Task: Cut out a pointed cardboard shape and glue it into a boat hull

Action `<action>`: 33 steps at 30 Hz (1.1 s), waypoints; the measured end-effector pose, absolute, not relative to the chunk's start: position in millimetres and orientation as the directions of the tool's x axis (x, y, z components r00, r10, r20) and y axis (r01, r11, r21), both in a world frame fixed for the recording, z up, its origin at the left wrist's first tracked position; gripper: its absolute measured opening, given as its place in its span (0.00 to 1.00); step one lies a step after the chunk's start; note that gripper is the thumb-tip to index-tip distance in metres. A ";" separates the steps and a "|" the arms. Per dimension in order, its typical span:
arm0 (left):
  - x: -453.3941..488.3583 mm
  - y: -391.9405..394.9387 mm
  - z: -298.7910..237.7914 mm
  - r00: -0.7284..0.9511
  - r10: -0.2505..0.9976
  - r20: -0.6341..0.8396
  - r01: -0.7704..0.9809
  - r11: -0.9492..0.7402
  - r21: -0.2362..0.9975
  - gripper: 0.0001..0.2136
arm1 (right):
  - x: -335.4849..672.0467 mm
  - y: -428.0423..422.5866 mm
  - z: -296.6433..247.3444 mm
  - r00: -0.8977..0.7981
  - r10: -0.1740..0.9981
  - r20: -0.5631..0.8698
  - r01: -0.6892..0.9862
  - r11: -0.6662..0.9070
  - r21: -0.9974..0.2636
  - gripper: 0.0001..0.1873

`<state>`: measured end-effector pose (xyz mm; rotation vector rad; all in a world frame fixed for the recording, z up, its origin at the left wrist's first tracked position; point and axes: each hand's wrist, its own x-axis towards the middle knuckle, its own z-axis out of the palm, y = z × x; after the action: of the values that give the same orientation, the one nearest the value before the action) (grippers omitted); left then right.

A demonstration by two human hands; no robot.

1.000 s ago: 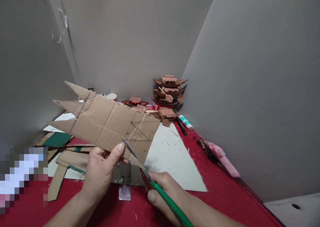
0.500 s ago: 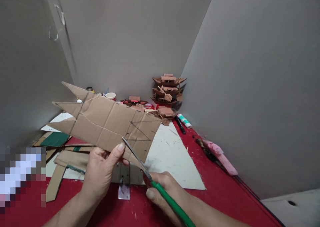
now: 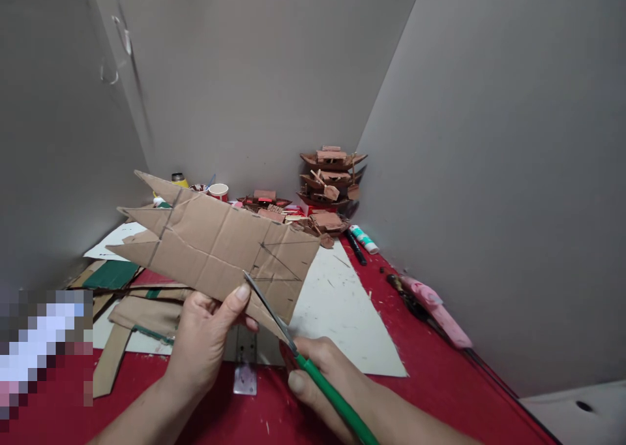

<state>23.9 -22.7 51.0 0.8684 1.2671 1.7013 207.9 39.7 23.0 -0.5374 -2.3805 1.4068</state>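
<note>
My left hand (image 3: 210,334) pinches the lower edge of a brown cardboard piece (image 3: 210,243), thumb on top and fingers underneath. Three pointed tips stick out at the cardboard's left end, and drawn pencil or pen lines form triangles near its right end. In my right hand (image 3: 327,373) is a pair of green-handled scissors (image 3: 332,393). One scissor blade lies over the cardboard's face, its tip close to my left thumb; the other blade is mostly hidden beneath. A strip at the lower right corner is partly separated along the blades.
A clear ruler (image 3: 245,367) lies beneath on a white sheet (image 3: 352,314) over the red table (image 3: 430,406). Cardboard scraps (image 3: 141,314) are at left. Stacked model boats (image 3: 332,177) stand at the back; a pink glue gun (image 3: 435,308), black marker (image 3: 356,246) and white-green tube (image 3: 364,240) are right.
The view has shifted slightly, so the cardboard appears a little lower and to the right. Both hands keep their grips, and the scissors stay in nearly the same place on the cardboard.
</note>
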 end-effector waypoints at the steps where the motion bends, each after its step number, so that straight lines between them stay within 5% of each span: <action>1: 24.2 -22.6 50.9 -0.416 0.908 0.056 -0.202 -0.152 0.968 0.11 | 207.8 39.6 23.4 -0.875 0.476 0.085 0.155 0.444 -0.883 0.29; 13: 24.9 -24.3 52.0 -0.402 0.915 0.042 -0.206 -0.135 0.969 0.12 | 206.2 38.2 15.8 -0.878 0.472 0.082 0.095 0.340 -0.936 0.26; 18: 20.2 -23.6 57.3 -0.443 0.896 0.023 -0.224 -0.136 0.965 0.11 | 208.8 40.9 25.6 -0.898 0.434 0.075 0.125 0.415 -0.901 0.25; 26: -18.5 -21.2 81.5 -0.725 0.672 0.148 -0.246 -0.454 0.856 0.11 | 226.0 59.2 36.5 -0.907 0.415 0.072 0.142 0.460 -0.876 0.29; 30: -18.5 -25.0 82.2 -0.632 0.761 0.148 -0.279 -0.400 0.873 0.04 | 230.6 68.1 30.3 -0.768 0.590 0.248 -0.104 0.267 -0.958 0.29; 33: -10.3 -28.3 74.1 -0.339 0.939 0.054 -0.282 -0.157 0.946 0.12 | 227.0 70.0 23.5 -0.590 0.760 0.274 -0.264 0.138 -0.954 0.25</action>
<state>-10.3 -28.3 74.1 0.8721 1.1476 1.6626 227.0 70.0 23.5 -0.4920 -1.5985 1.5790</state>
